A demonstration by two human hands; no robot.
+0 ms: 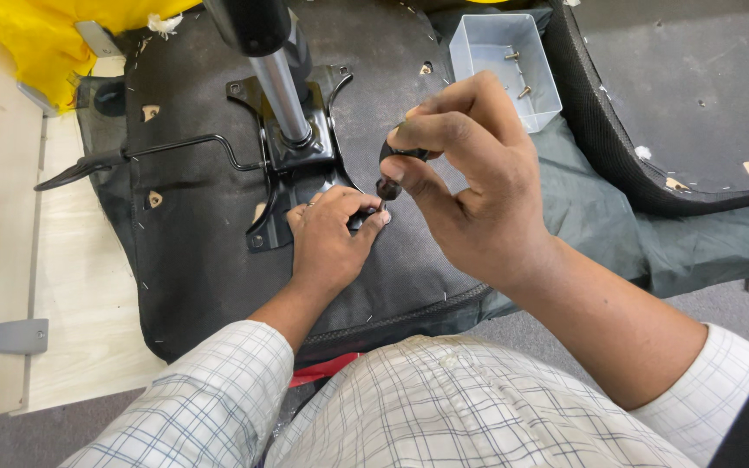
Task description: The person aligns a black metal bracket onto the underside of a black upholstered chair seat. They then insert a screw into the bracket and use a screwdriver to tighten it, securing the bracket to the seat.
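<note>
An upturned black chair seat (192, 260) lies in front of me with a black metal mounting plate (292, 160) and a chrome gas cylinder (281, 87) fixed to it. My left hand (329, 243) rests on the plate's near right corner, its fingertips pinching at a spot there. My right hand (470, 186) hovers just above it, gripping a small black-handled screwdriver (396, 169) that points down at the same corner. The tool's tip is hidden between my fingers.
A clear plastic tray (506, 65) with a few screws stands behind my right hand. A second black seat part (678, 113) lies at the right on green cloth (600, 208). A black lever (132, 156) sticks out left. Yellow fabric (54, 35) sits at the far left.
</note>
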